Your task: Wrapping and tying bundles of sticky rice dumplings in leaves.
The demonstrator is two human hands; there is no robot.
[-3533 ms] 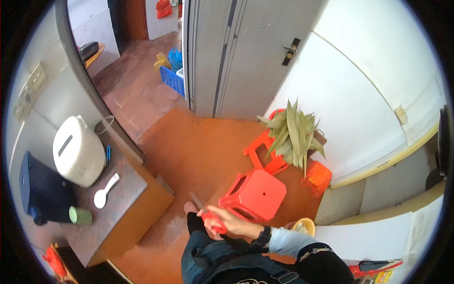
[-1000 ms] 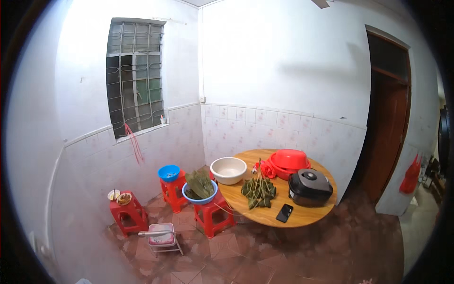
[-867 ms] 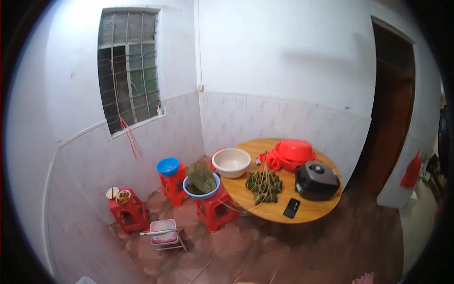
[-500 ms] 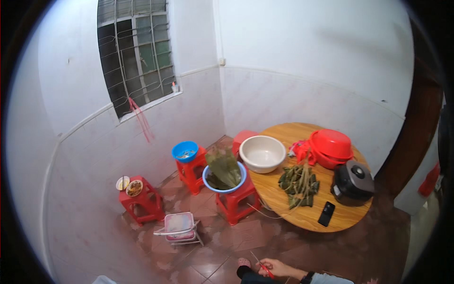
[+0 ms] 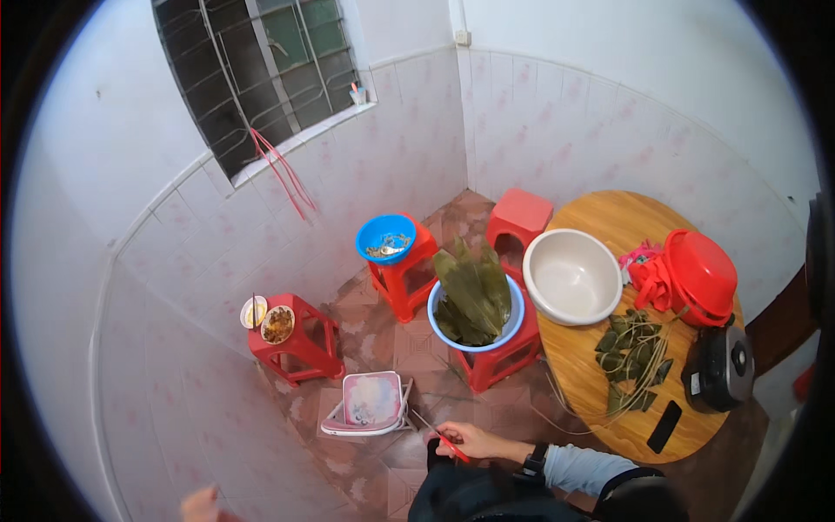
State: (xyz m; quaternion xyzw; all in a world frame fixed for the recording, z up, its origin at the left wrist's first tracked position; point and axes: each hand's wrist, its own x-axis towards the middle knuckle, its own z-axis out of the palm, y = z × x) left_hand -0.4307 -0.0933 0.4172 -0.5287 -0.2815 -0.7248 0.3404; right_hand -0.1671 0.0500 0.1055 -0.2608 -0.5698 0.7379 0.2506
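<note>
My right hand [image 5: 470, 440] is closed around a pair of red-handled scissors [image 5: 454, 449], whose thin metal blades point up and to the left. The hand is above my dark-clad leg [image 5: 487, 494], close to a small folding chair [image 5: 372, 400] with a pale seat. At the lower left edge only part of my left hand [image 5: 201, 505] shows, smeared and apart from any object, so its fingers cannot be made out. Beyond the right hand, long green leaves [image 5: 475, 296] stand in a blue-rimmed basin [image 5: 519, 311] on a red stool [image 5: 503, 364].
A round wooden table [image 5: 600, 209] bears a white basin [image 5: 571, 280], leaf-wrapped bundles with strings [image 5: 633, 358], red basins [image 5: 701, 274], a rice cooker [image 5: 721, 369] and a phone [image 5: 665, 426]. Red stools hold a blue bowl [image 5: 370, 233] and bowls of filling [image 5: 278, 324]. Tiled floor [image 5: 419, 342] lies between.
The view has tilted down, so the table and stools appear larger and farther right. More of my right arm shows, still with the scissors. My left hand has come in at the lower left.
</note>
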